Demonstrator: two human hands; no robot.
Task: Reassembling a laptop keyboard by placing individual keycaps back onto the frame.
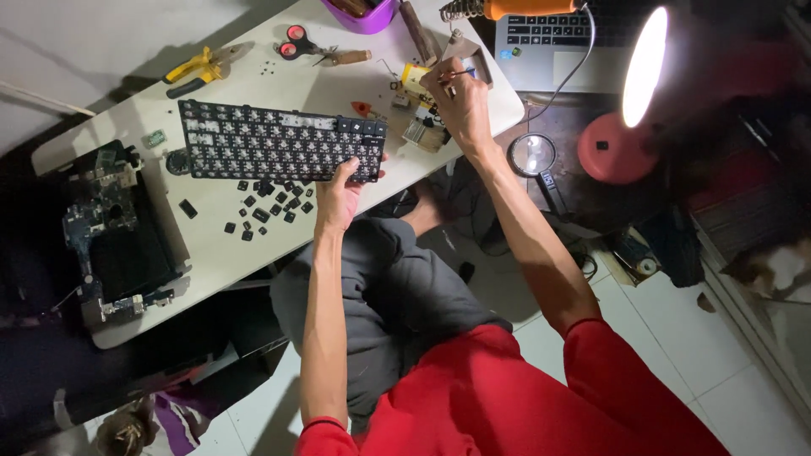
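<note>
Red sleeves and my grey-clad lap sit closest below me. At far left, an opened laptop base (114,236) lies on the white table (220,262), well apart from my hands. Next come loose black keycaps (266,207), just beside my left hand (342,196), which is clamped on the near right corner of the stripped keyboard (279,142); its long axis runs left to right. Further right, my right hand (460,101) pinches a thin tool (460,74) over small parts (422,127), past the keyboard's end. Magnifier (532,154) and pink lamp (621,143) stand beyond.
</note>
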